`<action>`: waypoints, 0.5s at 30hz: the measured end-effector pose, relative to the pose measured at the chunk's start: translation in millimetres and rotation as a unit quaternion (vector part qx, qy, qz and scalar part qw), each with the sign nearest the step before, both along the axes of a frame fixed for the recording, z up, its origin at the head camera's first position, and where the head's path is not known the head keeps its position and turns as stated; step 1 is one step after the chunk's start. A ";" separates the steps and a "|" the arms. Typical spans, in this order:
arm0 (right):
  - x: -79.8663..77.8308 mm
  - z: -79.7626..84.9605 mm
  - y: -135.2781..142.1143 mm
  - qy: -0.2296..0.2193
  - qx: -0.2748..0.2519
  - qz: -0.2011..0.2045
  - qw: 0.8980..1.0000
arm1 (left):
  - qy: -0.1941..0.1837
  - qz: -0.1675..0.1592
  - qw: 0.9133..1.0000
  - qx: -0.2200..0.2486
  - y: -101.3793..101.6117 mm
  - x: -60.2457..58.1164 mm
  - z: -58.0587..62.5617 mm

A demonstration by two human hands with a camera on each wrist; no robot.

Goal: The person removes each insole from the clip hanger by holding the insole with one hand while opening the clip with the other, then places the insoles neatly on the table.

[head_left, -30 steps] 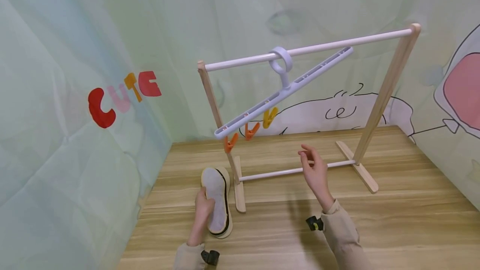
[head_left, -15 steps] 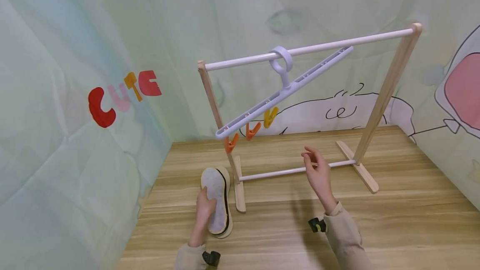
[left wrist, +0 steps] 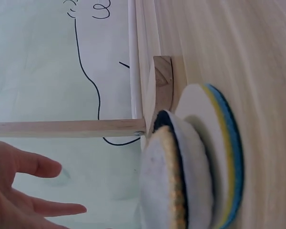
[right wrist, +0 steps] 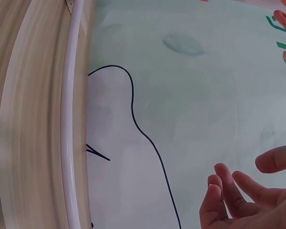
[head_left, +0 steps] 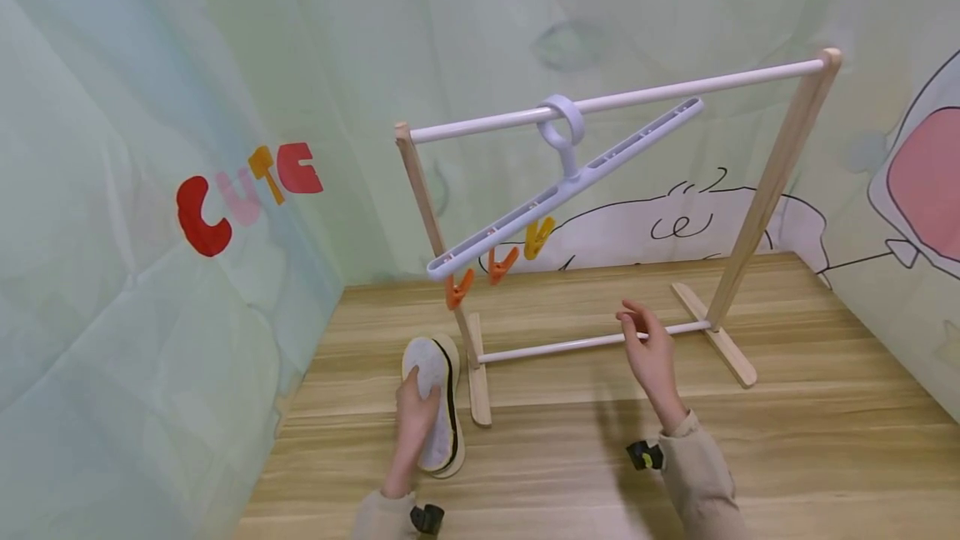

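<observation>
A stack of shoe insoles (head_left: 426, 354) lies on the table at the left foot of a wooden rack, the top one grey and fuzzy. In the left wrist view a white insole with yellow and blue layers (left wrist: 227, 157) is at the bottom. My left hand (head_left: 416, 417) hovers over the stack, its thumb and fingers apart and nothing between them. Beyond the rack's foot, a lavender hanger (head_left: 570, 182) hangs from the top rod, with two orange clips (head_left: 459, 290) and a yellow clip (head_left: 538, 238) on its left half. My right hand (head_left: 652, 361), loosely bent, holds nothing near the lower rod.
The rack has a white top rod (head_left: 697, 87), a white lower rod (head_left: 551, 348) and wooden posts (head_left: 776, 182). Its right foot (head_left: 720, 340) stands on the wooden table (head_left: 555, 473). Printed curtains (head_left: 360, 40) close off the back and sides.
My right hand has drifted right and slightly down. My left hand has shifted a little to the right over the insoles. The insoles stay where they were.
</observation>
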State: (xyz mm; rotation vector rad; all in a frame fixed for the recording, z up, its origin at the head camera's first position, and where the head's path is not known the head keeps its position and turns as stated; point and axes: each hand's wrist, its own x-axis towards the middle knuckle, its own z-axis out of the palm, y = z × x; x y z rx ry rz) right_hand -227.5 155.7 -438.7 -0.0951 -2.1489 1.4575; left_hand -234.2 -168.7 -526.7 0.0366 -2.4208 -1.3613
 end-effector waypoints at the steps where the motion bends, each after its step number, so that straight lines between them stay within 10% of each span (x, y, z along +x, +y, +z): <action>1: 0.0 -0.7 1.4 -0.003 0.002 -0.001 1.000 | 0.024 0.001 1.000 -0.003 1.8 -0.2 -1.2; 8: 2.4 -8.4 6.4 0.016 0.021 0.002 1.000 | 0.070 0.041 0.996 0.026 37.8 24.6 50.6; 15: 4.6 -17.9 9.6 0.029 0.049 0.037 0.998 | 0.185 0.059 0.981 0.014 65.5 37.0 66.3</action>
